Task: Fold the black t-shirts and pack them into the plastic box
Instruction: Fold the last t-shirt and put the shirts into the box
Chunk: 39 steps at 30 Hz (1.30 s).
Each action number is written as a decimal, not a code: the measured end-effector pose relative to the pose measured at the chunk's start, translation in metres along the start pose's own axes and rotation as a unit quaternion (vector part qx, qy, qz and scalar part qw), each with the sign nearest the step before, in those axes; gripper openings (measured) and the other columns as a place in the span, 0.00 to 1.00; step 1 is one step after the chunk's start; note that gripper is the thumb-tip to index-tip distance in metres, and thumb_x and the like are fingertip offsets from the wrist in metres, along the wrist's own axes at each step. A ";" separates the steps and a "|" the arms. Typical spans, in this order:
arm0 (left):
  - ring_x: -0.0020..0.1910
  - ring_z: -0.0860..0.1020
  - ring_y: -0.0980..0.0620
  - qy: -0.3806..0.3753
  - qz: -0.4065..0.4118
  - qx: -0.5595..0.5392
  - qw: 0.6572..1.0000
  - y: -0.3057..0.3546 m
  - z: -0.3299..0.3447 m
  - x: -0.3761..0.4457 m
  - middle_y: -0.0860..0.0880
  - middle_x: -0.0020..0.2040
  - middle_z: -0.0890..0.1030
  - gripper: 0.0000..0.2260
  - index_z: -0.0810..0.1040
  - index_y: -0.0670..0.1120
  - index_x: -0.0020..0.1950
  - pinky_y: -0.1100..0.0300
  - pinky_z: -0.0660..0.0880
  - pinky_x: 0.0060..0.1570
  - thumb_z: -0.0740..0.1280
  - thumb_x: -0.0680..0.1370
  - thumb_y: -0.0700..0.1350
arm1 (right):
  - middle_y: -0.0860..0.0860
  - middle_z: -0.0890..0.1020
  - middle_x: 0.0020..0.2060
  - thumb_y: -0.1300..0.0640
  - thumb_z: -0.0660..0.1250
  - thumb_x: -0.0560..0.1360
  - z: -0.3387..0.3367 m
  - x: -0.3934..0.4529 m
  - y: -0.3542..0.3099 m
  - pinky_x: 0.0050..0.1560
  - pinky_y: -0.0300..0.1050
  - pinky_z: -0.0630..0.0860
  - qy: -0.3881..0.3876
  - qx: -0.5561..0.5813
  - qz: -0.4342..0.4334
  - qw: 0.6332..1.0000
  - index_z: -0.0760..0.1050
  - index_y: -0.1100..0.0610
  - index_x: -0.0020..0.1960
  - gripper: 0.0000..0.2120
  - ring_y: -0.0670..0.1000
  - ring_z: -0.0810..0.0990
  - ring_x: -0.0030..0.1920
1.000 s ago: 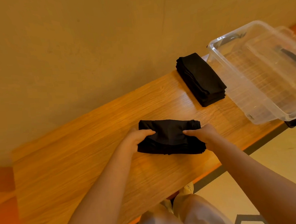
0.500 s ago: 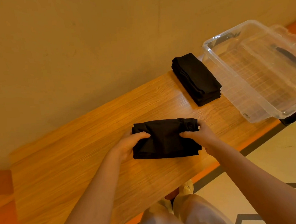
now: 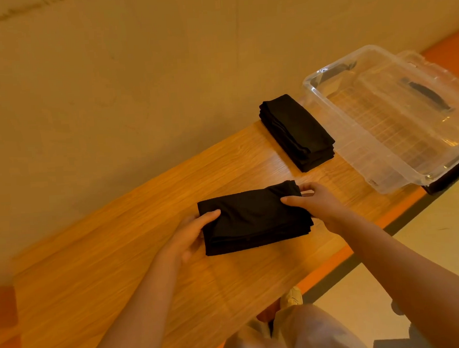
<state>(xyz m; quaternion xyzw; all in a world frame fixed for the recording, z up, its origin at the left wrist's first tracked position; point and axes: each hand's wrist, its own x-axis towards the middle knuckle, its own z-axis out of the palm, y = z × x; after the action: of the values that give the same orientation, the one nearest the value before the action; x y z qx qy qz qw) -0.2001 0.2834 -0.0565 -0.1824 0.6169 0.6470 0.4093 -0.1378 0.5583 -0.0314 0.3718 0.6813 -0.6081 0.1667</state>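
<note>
A folded black t-shirt [image 3: 254,220] lies flat on the wooden table [image 3: 99,262], roughly in the middle of its surface and near the front edge. The person grips it at both short ends. The left hand [image 3: 189,238] clasps the left end, with the thumb lying on top of the cloth and the fingers tucked beneath or behind the edge. The right hand [image 3: 316,204] clasps the right end, where the thumb presses on the top layer and the fingers curl around the bunched corner at the far side. The near edge of the shirt shows several stacked layers of fabric.

Farther along the table, to the right and closer to the wall [image 3: 110,87], sits a neat stack of folded black t-shirts [image 3: 297,132], well apart from the one in the hands. Just beside this stack, on its right, stands the clear plastic box [image 3: 326,106], open at the top, with nothing but its ribbed bottom visible inside. A transparent lid with a dark handle [image 3: 427,94] lies under or behind the box; which of the two cannot be told. The box reaches past the table's right end, over the pale floor [image 3: 428,242].

At the bottom, the person's light trousers [image 3: 292,336] and one pale shoe [image 3: 292,299] show below the table's orange edge.
</note>
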 end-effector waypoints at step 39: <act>0.51 0.77 0.46 0.224 0.157 0.139 0.952 0.206 0.397 0.121 0.46 0.55 0.78 0.18 0.74 0.43 0.63 0.56 0.74 0.45 0.68 0.77 0.50 | 0.55 0.76 0.50 0.54 0.73 0.73 -0.323 0.139 -0.214 0.48 0.50 0.75 0.060 -0.203 -0.186 0.959 0.72 0.59 0.62 0.21 0.54 0.74 0.48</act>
<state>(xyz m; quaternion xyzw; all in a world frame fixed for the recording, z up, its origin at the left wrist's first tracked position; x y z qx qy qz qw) -0.3210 0.7167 0.0554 -0.1646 0.7974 0.5536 0.1751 -0.3100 0.9117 0.0910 0.2325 0.8563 -0.4541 0.0810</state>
